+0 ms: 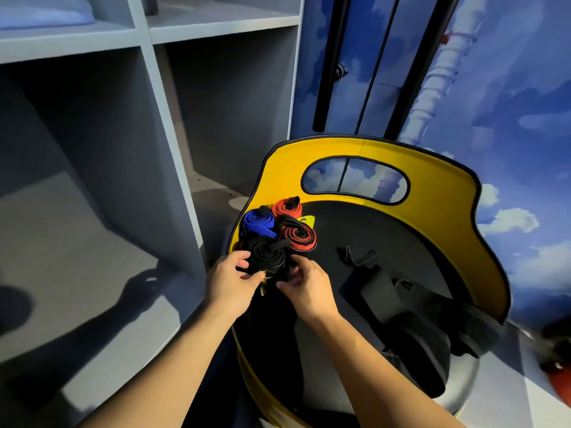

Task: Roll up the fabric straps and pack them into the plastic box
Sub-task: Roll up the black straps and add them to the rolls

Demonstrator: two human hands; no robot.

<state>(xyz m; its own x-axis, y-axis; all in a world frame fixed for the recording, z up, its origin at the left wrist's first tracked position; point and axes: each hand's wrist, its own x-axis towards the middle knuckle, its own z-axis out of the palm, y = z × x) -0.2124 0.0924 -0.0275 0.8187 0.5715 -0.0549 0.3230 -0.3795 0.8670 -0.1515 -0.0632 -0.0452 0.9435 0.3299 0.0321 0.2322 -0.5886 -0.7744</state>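
A yellow-walled round box point(438, 193) with a dark floor stands before me. Against its left wall sit rolled straps: a blue roll point(259, 223), a red roll point(286, 207) behind it, a red-and-black roll point(299, 236), and a black roll point(266, 254) nearest me. My left hand point(230, 284) grips the black roll's left side. My right hand point(304, 287) pinches its right side. A small yellow tag hangs from the roll between my hands.
A grey open shelf unit point(145, 125) stands to the left, touching the box. Black fabric pieces point(411, 329) lie in the box's right and near part. A wall with a blue sky print point(509, 97) and black vertical bars point(327, 66) is behind.
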